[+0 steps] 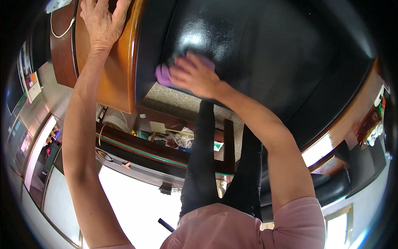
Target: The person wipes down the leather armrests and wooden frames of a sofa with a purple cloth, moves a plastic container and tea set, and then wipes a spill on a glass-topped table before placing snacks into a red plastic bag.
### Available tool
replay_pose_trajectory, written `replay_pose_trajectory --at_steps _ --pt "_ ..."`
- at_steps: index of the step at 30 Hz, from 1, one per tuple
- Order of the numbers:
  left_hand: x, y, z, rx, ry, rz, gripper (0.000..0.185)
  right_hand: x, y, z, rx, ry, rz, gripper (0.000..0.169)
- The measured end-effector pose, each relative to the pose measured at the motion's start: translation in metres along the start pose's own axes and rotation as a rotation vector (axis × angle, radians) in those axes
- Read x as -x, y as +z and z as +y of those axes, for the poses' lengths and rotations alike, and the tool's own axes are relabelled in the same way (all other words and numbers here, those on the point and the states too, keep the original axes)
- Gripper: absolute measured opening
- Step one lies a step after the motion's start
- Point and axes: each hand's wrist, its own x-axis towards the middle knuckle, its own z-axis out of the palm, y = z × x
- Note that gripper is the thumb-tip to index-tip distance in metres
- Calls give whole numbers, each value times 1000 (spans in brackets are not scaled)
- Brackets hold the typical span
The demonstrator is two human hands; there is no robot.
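My right hand (196,75), blurred by motion, lies over a purple cloth (164,75) and presses it on the front left part of a black leather seat (255,56). Part of the cloth shows left of the fingers and part above them. On the glossy wooden armrest (116,74), at the upper left, my left hand (104,23) rests with its fingers spread. The tips of those fingers are cut off by the picture's top edge.
Behind my legs stands a dark wooden table with a green glass edge (149,157), its lower shelf holding crumpled papers (185,138) and a fly swatter (160,127). A second wooden armrest (345,115) curves along the right. A white cable (63,35) hangs at the upper left.
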Motion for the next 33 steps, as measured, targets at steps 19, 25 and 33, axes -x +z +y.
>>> replay_pose_trajectory --at_steps 19,25,33 --pt "1 6 -19 99 11 2 39 26 -84 164 154 665 201 42" --pt "8 -1 -39 -135 57 -90 41 139 -29 -3 -123 260 45 32" --pt "9 6 -33 -115 4 -49 43 180 -167 89 -15 319 -282 16"
